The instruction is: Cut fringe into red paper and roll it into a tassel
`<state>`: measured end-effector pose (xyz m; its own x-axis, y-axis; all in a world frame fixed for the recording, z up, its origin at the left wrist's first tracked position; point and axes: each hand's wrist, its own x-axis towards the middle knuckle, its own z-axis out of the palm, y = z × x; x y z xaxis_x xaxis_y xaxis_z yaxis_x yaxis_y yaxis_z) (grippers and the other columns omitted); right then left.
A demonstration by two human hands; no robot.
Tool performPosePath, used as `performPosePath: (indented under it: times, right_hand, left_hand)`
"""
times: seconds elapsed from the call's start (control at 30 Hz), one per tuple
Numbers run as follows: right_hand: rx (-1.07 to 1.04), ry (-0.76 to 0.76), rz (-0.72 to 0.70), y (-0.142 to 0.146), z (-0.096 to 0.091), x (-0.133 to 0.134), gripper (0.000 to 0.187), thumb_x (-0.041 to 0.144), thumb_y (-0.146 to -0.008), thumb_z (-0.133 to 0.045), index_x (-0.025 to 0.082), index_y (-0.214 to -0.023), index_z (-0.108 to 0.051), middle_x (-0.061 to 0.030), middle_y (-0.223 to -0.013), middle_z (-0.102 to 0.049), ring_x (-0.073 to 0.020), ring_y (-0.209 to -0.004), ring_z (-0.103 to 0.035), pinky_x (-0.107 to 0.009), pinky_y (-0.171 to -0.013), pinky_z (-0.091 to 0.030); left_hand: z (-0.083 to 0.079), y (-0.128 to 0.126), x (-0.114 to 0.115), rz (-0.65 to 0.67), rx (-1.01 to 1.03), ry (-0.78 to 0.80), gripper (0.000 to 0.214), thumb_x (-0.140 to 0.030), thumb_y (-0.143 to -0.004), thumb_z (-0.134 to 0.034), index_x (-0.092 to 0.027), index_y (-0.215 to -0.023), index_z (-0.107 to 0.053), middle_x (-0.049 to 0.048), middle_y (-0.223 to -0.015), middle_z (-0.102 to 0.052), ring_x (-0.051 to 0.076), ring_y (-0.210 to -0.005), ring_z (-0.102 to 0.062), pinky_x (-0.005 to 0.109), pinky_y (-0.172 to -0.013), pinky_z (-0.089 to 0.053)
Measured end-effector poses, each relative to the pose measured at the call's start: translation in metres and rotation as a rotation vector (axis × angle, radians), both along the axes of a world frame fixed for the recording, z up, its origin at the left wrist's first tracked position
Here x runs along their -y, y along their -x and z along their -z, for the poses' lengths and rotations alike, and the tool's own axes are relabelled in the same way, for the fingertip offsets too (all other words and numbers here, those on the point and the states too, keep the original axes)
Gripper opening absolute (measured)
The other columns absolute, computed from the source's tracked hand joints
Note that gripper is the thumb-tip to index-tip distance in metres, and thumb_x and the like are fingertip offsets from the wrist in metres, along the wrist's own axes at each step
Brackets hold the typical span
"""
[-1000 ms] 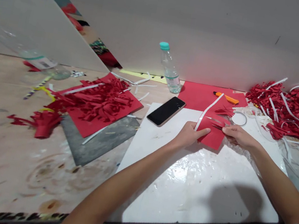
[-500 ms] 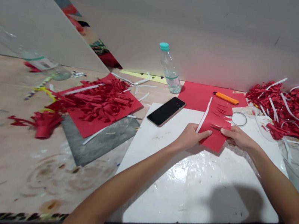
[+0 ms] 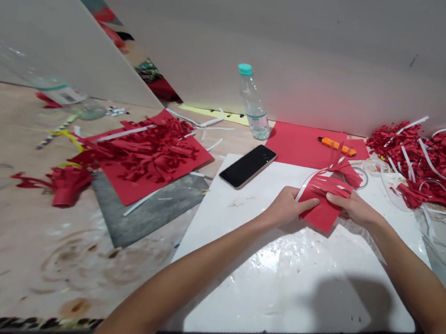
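Observation:
My left hand (image 3: 288,206) pinches the left edge of a red paper piece (image 3: 324,216), thumb on top, above the white board. A white strip runs along that edge. Slits divide the paper's upper part into a fringe, and some strips lift and curl at the far side. My right hand (image 3: 357,207) is closed at the paper's right side. From its fingers a thin dark blade (image 3: 319,192), apparently of scissors, reaches over the slits; the handles are hidden.
A black phone (image 3: 248,165) lies on the white board (image 3: 230,281). Behind stand a bottle (image 3: 257,116) and an orange cutter (image 3: 338,147) on red paper (image 3: 294,144). Fringed red paper piles lie left (image 3: 145,149) and right (image 3: 439,162). A tape ring (image 3: 363,178) sits beyond my right hand.
The paper's fringed far part has bent up and curled toward the right. Its slits are spread wider. Both hands have shifted slightly; the things around them have stayed put.

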<state>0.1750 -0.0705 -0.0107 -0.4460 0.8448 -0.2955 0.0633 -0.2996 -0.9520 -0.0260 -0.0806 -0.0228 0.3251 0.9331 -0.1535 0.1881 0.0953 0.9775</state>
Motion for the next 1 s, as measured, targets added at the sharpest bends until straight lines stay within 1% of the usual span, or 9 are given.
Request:
performPosePath:
  times: [0.07,0.2,0.37,0.43,0.57,0.63,0.77,0.9,1.0]
  right_hand:
    - [0.0,-0.019,0.024,0.001,0.0,0.0,0.038,0.049,-0.074,-0.072,0.019,-0.091,-0.057,0.0029,-0.065,-0.053,-0.0078,-0.048,-0.038,-0.023,-0.042,-0.02]
    - [0.033,-0.041,-0.001,0.0,0.001,-0.001,0.035,0.051,-0.076,-0.069,0.019,-0.087,-0.057,0.0055,-0.055,-0.045,-0.0073,-0.043,-0.03,-0.025,-0.04,-0.014]
    - [0.03,-0.031,0.029,-0.001,-0.001,-0.001,0.035,0.05,-0.074,-0.072,0.02,-0.081,-0.056,0.0068,-0.051,-0.042,-0.0071,-0.041,-0.028,-0.025,-0.04,-0.013]
    - [0.02,-0.012,0.042,0.0,-0.003,0.0,0.035,0.049,-0.072,-0.073,0.02,-0.083,-0.058,0.006,-0.053,-0.046,-0.0076,-0.042,-0.031,-0.024,-0.041,-0.016]
    - [0.006,0.031,0.082,0.002,0.0,0.002,0.035,0.046,-0.07,-0.076,0.019,-0.09,-0.064,0.0002,-0.064,-0.061,-0.0121,-0.054,-0.049,-0.024,-0.046,-0.03]
    - [0.013,0.055,0.101,0.002,0.003,0.002,0.036,0.045,-0.07,-0.077,0.019,-0.091,-0.066,-0.002,-0.069,-0.065,-0.0148,-0.059,-0.055,-0.026,-0.049,-0.036]
    - [0.015,0.063,0.121,0.001,0.008,0.001,0.035,0.043,-0.069,-0.078,0.018,-0.091,-0.067,-0.0036,-0.072,-0.067,-0.0165,-0.062,-0.058,-0.027,-0.051,-0.039]
    - [0.006,0.047,0.113,0.002,0.006,0.001,0.034,0.045,-0.071,-0.077,0.018,-0.089,-0.067,-0.0026,-0.071,-0.066,-0.0151,-0.06,-0.056,-0.026,-0.051,-0.039]
    - [0.002,0.045,0.094,0.003,0.004,0.001,0.035,0.046,-0.072,-0.076,0.018,-0.091,-0.066,-0.0024,-0.074,-0.066,-0.0147,-0.061,-0.056,-0.026,-0.051,-0.039]
  left_hand:
    - [0.0,0.0,0.0,-0.007,-0.013,0.002,0.04,-0.046,-0.075,-0.068,-0.012,-0.057,-0.06,0.0039,-0.049,-0.059,0.013,-0.046,-0.053,0.022,-0.046,-0.037]
    - [0.001,0.001,-0.002,-0.003,-0.031,0.011,0.038,-0.047,-0.074,-0.069,-0.012,-0.06,-0.063,0.0039,-0.05,-0.06,0.013,-0.047,-0.054,0.023,-0.046,-0.037]
    - [-0.001,0.004,-0.004,0.028,-0.025,0.029,0.038,-0.047,-0.074,-0.069,-0.012,-0.06,-0.063,0.0038,-0.05,-0.06,0.013,-0.047,-0.054,0.022,-0.046,-0.038]
    - [-0.001,0.004,-0.003,0.031,-0.034,0.026,0.04,-0.047,-0.075,-0.068,-0.012,-0.058,-0.062,0.004,-0.049,-0.059,0.013,-0.046,-0.054,0.022,-0.047,-0.038]
    - [0.001,0.002,-0.002,0.038,-0.065,0.019,0.043,-0.05,-0.074,-0.069,-0.011,-0.057,-0.063,0.0052,-0.05,-0.06,0.013,-0.047,-0.054,0.023,-0.047,-0.037]
    - [0.002,0.001,-0.001,0.041,-0.076,0.023,0.043,-0.05,-0.073,-0.069,-0.01,-0.057,-0.063,0.0057,-0.05,-0.061,0.013,-0.047,-0.054,0.023,-0.047,-0.036]
    - [0.0,-0.001,0.001,0.033,-0.077,0.036,0.043,-0.049,-0.074,-0.069,-0.011,-0.056,-0.063,0.0057,-0.05,-0.061,0.013,-0.048,-0.054,0.023,-0.048,-0.036]
    - [-0.004,-0.002,0.002,0.038,-0.037,0.06,0.037,-0.044,-0.076,-0.068,-0.011,-0.059,-0.064,0.0035,-0.05,-0.06,0.012,-0.047,-0.054,0.022,-0.047,-0.037]
    - [-0.007,-0.003,0.003,0.035,-0.034,0.051,0.034,-0.04,-0.077,-0.068,-0.012,-0.058,-0.063,0.002,-0.049,-0.059,0.011,-0.047,-0.053,0.022,-0.047,-0.037]
